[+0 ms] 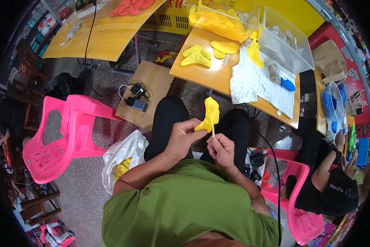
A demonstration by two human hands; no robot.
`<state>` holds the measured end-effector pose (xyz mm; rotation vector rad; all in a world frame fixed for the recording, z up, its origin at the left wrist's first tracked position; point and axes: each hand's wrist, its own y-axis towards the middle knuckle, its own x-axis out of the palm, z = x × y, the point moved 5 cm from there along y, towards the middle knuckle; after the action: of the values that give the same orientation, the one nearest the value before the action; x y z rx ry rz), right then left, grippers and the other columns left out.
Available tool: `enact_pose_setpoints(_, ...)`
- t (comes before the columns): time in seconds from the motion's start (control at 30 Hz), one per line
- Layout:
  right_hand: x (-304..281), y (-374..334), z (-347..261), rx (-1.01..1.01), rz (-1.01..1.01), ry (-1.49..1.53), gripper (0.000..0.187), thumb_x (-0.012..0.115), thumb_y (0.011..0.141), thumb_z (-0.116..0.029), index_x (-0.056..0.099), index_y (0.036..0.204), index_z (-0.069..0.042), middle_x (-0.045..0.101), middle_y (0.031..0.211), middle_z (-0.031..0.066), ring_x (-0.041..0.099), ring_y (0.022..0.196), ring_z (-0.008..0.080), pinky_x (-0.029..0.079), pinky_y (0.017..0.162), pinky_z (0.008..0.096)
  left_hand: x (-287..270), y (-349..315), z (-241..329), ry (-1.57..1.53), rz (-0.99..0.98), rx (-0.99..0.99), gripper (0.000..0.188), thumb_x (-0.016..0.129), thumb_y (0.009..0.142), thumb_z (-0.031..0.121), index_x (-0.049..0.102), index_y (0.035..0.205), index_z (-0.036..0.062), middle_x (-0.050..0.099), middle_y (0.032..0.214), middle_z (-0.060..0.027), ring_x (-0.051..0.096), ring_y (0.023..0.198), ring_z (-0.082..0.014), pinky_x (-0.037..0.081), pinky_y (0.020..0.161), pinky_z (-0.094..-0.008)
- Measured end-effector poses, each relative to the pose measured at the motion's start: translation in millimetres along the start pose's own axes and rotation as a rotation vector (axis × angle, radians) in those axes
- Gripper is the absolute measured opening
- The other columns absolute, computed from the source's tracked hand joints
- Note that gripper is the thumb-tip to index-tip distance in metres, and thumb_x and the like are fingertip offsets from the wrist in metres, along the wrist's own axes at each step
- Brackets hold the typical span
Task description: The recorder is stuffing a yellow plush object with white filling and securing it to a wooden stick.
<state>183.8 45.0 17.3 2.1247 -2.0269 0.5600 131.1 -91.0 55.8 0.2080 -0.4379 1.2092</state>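
Above my lap, my left hand (185, 136) pinches the lower end of a curved yellow fabric piece (210, 113) between thumb and fingers. My right hand (221, 150), just beside it, is closed around a thin wooden stick (213, 131). The stick's upper end meets the underside of the yellow piece; whether it goes inside is hidden. Similar yellow fabric pieces (196, 57) lie on the wooden table (209, 76) ahead, and many more fill a clear bin (251, 31) at its back.
A white cloth (242, 84) on the table bears a small blue piece (288, 85). Behind stands another clear bin (304, 59). Pink chairs (76, 127) flank me. A white bag (111, 158) with yellow pieces sits left. A black cable (279, 185) hangs at right, near another person (337, 187).
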Motion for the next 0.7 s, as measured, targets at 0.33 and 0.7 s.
enact_pose_setpoints(0.33, -2, -2, -2, -0.101, -0.066, -0.193, 0.016, 0.05, 0.092, -0.013, 0.058, 0.09, 0.001, 0.051, 0.06, 0.0003, 0.04, 0.047, 0.0042, 0.031, 0.042, 0.0185, 9, 15, 75, 0.587, -0.08, 0.46, 0.042, 0.068, 0.079, 0.03, 0.057, 0.103, -0.0022, 0.05, 0.104, -0.0088, 0.05, 0.099, -0.0172, 0.04, 0.087, -0.0282)
enact_pose_setpoints(0.7, 1, 2, -12, -0.322, -0.068, -0.435, 0.013, 0.052, 0.09, -0.009, 0.059, 0.089, 0.002, 0.05, 0.058, 0.0004, 0.043, 0.047, 0.0057, 0.033, 0.043, 0.0197, 6, 19, 62, 0.471, 0.03, 0.407, 0.014, 0.062, 0.085, 0.008, 0.056, 0.08, -0.0029, 0.048, 0.076, -0.0015, 0.046, 0.067, -0.006, 0.037, 0.059, -0.0195)
